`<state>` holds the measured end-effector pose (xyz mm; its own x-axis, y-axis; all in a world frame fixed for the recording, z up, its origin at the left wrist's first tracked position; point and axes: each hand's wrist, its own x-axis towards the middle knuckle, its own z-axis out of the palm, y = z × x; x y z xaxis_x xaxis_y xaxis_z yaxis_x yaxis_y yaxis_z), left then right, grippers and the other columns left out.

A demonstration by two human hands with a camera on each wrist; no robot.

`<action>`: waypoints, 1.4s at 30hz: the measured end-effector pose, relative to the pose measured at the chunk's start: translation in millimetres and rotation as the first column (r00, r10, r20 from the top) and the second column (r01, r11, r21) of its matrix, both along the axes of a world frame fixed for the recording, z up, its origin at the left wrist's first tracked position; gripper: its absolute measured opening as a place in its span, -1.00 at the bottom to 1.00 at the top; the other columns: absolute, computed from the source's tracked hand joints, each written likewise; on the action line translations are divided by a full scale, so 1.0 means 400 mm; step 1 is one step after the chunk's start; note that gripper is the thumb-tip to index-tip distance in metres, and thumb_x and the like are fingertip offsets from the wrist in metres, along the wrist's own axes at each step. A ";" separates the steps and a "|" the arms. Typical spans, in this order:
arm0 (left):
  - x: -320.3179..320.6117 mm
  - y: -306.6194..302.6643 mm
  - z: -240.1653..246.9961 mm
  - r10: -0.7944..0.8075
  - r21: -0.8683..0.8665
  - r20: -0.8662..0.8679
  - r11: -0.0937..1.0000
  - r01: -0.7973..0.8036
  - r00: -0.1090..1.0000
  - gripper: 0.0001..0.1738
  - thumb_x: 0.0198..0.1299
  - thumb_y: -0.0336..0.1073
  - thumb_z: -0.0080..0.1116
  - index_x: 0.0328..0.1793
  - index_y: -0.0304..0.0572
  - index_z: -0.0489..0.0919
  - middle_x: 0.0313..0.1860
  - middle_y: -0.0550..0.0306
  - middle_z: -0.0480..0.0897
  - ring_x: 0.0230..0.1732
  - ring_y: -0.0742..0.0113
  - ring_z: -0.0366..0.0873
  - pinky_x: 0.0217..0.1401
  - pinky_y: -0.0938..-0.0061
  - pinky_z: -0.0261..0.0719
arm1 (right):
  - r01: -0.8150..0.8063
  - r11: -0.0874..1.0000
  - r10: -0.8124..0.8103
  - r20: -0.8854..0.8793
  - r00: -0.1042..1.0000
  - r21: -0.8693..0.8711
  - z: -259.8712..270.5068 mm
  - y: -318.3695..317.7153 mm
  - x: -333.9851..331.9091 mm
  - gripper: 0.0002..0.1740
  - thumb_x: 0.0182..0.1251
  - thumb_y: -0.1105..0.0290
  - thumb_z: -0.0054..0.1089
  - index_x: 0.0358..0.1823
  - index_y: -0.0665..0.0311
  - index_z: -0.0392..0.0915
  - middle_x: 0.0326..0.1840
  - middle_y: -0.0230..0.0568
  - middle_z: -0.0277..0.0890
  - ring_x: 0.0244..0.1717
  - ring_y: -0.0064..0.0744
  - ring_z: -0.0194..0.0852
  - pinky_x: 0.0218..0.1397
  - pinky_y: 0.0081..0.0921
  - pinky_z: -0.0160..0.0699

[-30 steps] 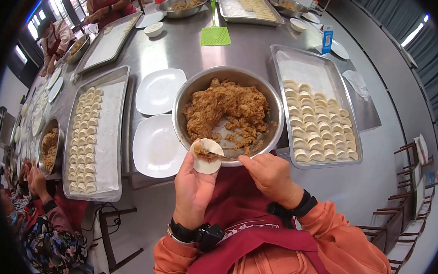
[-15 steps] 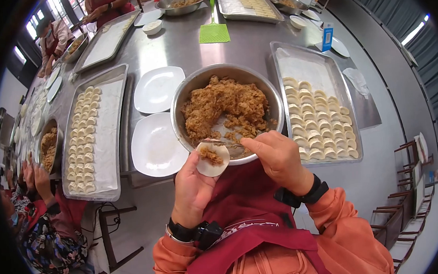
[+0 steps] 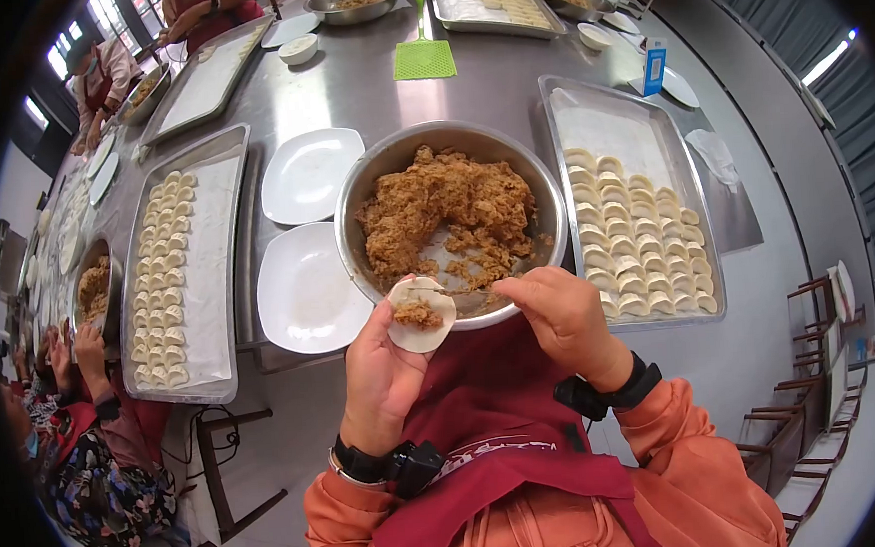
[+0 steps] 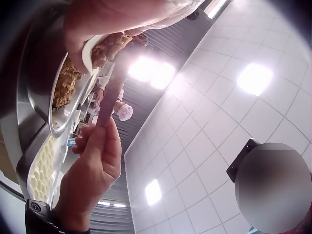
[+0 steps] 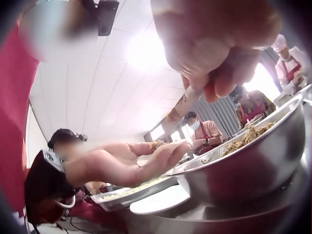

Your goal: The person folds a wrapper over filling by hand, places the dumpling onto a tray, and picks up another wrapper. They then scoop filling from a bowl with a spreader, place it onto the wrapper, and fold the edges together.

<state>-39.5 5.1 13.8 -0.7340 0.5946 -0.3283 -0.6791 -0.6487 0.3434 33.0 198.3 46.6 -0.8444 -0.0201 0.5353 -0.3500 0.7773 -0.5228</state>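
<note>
1. Lower centre of the head view: a round dough wrapper [image 3: 417, 343] lies across the fingers of the left hand [image 3: 377, 377], a dab of filling [image 3: 417, 316] at its middle, just by the near rim of the steel bowl [image 3: 547, 207].
2. The left hand grasps the wrapper lightly, thumb along its left edge; from where I stand, the sheet looks light, soft and floppy, likely to stretch or tear if pulled.
3. To its right, the right hand [image 3: 566, 321] pinches a flat spreader [image 4: 112, 92] by one end. The tool seems stiff and light, and the filling on it could make it slippery; the bare end is the place to hold. I cannot tell whether its tip touches the dab.
4. The filling appears moist and crumbly. The wrapper is best supported from beneath and held by its clean rim, clear of the dab.
</note>
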 end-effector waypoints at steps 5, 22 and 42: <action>0.007 0.001 0.005 -0.002 -0.027 -0.003 1.000 0.002 1.000 -0.57 0.34 -0.30 -0.29 0.25 -0.40 0.24 0.19 -0.08 0.38 0.22 0.13 0.34 0.29 0.22 0.30 | 0.030 0.989 -0.011 0.134 0.991 -0.144 -0.014 0.010 -0.011 -0.81 0.10 0.55 0.08 -0.22 0.29 0.54 -0.41 -0.08 0.50 -0.38 -0.09 0.48 -0.34 -0.37 0.45; 0.020 0.011 0.014 -0.033 -0.095 -0.069 0.995 0.027 0.997 -0.53 0.40 -0.19 -0.42 0.23 -0.43 0.26 0.15 -0.08 0.41 0.20 0.16 0.35 0.28 0.24 0.31 | 0.046 0.922 0.157 0.478 0.864 -0.385 0.002 0.027 -0.005 -0.82 0.18 0.43 0.05 -0.23 0.29 0.57 -0.47 -0.08 0.54 -0.46 -0.23 0.53 -0.38 -0.48 0.44; 0.037 0.012 0.025 -0.072 -0.157 -0.097 0.986 0.056 0.993 -0.55 0.37 -0.25 -0.38 0.21 -0.47 0.28 0.11 -0.07 0.43 0.15 0.16 0.39 0.23 0.26 0.36 | 0.011 0.988 0.045 0.362 0.931 -0.152 -0.004 0.032 0.001 -0.86 0.13 0.42 0.10 -0.29 0.21 0.57 -0.43 -0.13 0.55 -0.40 -0.11 0.52 -0.37 -0.36 0.47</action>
<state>-24.6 10.0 23.7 -0.7304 0.5898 -0.3445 -0.6738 -0.5393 0.5052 33.5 211.3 45.1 -0.9816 0.0201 0.1899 -0.1265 0.6763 -0.7257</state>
